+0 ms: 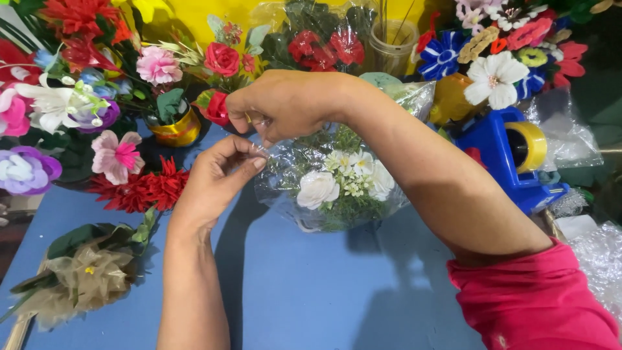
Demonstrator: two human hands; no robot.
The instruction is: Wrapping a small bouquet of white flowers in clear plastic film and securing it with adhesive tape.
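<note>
Left of the wrapped white bouquet [340,185], which sits mid-table on the blue table [311,291], lie one beige gauze flower [87,275] and one red spiky bloom [146,188]. The left hand [214,178] pinches thumb and fingertips together on the bouquet's clear cellophane edge, and just above the bouquet the right hand [288,104] is closed, seemingly on the same film, though its grip is partly hidden. Right of the bouquet stands one blue tape dispenser [512,159] holding one yellow roll.
</note>
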